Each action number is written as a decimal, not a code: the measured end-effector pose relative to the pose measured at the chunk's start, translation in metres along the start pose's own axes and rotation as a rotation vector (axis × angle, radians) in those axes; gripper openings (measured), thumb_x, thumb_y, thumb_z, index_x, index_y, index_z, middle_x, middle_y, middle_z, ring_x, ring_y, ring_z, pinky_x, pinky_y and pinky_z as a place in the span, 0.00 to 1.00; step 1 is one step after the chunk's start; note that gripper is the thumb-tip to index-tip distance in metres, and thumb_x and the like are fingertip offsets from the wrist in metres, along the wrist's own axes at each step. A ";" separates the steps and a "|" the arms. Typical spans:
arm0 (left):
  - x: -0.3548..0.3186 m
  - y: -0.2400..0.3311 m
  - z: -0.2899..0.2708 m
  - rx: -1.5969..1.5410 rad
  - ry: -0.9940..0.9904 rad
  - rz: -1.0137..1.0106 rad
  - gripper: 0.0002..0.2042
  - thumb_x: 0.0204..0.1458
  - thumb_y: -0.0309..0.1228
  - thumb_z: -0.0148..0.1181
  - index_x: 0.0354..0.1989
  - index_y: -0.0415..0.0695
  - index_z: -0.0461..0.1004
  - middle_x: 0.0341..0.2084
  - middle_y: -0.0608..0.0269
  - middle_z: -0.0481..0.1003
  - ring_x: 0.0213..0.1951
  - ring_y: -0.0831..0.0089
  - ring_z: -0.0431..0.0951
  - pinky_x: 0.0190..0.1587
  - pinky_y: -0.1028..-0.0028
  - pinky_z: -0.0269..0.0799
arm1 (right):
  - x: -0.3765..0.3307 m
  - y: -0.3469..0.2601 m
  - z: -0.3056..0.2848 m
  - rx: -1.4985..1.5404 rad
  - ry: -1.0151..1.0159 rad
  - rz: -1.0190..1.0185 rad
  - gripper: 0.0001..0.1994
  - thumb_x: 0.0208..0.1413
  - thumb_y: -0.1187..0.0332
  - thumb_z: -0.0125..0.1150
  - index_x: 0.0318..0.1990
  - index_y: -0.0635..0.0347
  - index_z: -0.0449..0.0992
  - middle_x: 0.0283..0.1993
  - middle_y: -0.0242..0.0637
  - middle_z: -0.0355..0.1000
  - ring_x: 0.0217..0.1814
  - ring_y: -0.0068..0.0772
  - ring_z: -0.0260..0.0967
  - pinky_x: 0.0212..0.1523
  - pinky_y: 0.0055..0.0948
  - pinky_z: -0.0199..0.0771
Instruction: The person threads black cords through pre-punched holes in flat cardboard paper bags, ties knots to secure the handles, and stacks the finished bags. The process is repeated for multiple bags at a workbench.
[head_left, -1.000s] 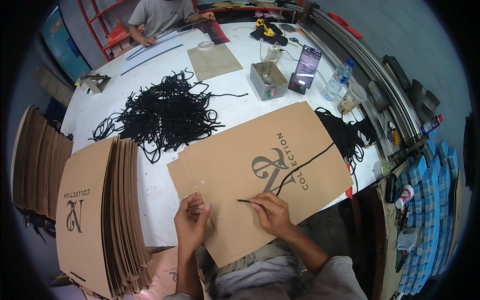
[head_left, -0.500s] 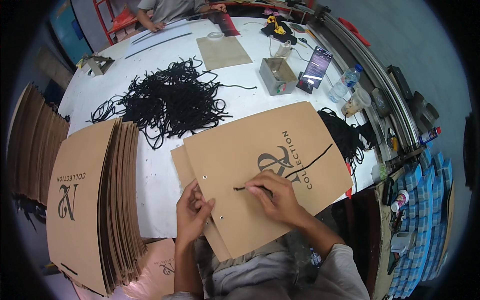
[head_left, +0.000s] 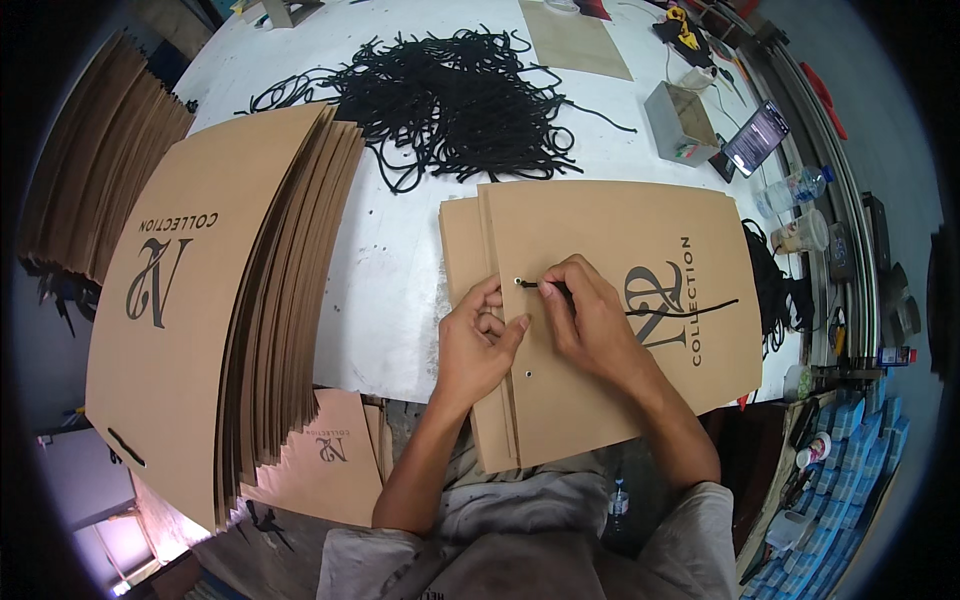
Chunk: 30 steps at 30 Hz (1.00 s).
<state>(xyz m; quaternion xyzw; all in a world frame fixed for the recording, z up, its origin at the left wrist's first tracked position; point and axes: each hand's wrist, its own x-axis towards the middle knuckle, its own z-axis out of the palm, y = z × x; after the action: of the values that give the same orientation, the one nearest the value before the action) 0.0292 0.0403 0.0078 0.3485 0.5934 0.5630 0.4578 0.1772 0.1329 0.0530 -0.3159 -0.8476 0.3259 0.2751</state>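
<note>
The right hand [head_left: 590,310] pinches a black cord [head_left: 688,314] just behind its tip, thumb against fingers. The tip lies at the upper eyelet [head_left: 518,282] of a brown paper bag [head_left: 590,235]; whether it has entered the hole cannot be told. The fingers of the left hand [head_left: 472,345] curl at the bag's edge, thumb over the front panel; whether they grip it cannot be told.

Hold the cord short, as a soft end probably buckles with a longer overhang. Align the tip squarely with the hole. Support the panel close to the eyelet so that it does not flex.

The cord's tail crosses the dark print. The bag lies at the near edge of the bench [head_left: 380,300], beyond it a heap of black cords [head_left: 450,105], to its left a stack of brown bags [head_left: 190,190].
</note>
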 end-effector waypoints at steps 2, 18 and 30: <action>-0.001 0.004 0.000 0.000 -0.001 -0.008 0.28 0.54 0.15 0.65 0.65 0.32 0.67 0.44 0.58 0.77 0.28 0.86 0.75 0.31 0.85 0.72 | 0.002 0.000 0.001 -0.017 0.003 0.012 0.04 0.63 0.77 0.57 0.42 0.68 0.71 0.39 0.50 0.70 0.36 0.54 0.73 0.38 0.43 0.73; 0.007 0.002 -0.012 -0.263 -0.063 -0.058 0.14 0.67 0.24 0.52 0.57 0.33 0.74 0.42 0.61 0.79 0.38 0.79 0.80 0.41 0.76 0.80 | 0.004 0.008 0.009 0.018 0.012 -0.009 0.05 0.60 0.77 0.61 0.41 0.66 0.73 0.36 0.48 0.72 0.35 0.49 0.75 0.37 0.39 0.75; 0.014 0.005 -0.007 -0.287 -0.118 -0.007 0.10 0.59 0.11 0.55 0.48 0.31 0.71 0.45 0.51 0.79 0.44 0.68 0.83 0.43 0.73 0.82 | -0.009 0.012 0.026 0.202 0.215 -0.008 0.05 0.59 0.75 0.64 0.42 0.65 0.79 0.37 0.44 0.76 0.36 0.43 0.77 0.36 0.34 0.75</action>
<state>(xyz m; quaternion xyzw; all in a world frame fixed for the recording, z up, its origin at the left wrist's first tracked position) 0.0172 0.0512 0.0103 0.3100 0.4799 0.6190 0.5390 0.1705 0.1238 0.0252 -0.3163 -0.7774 0.3729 0.3958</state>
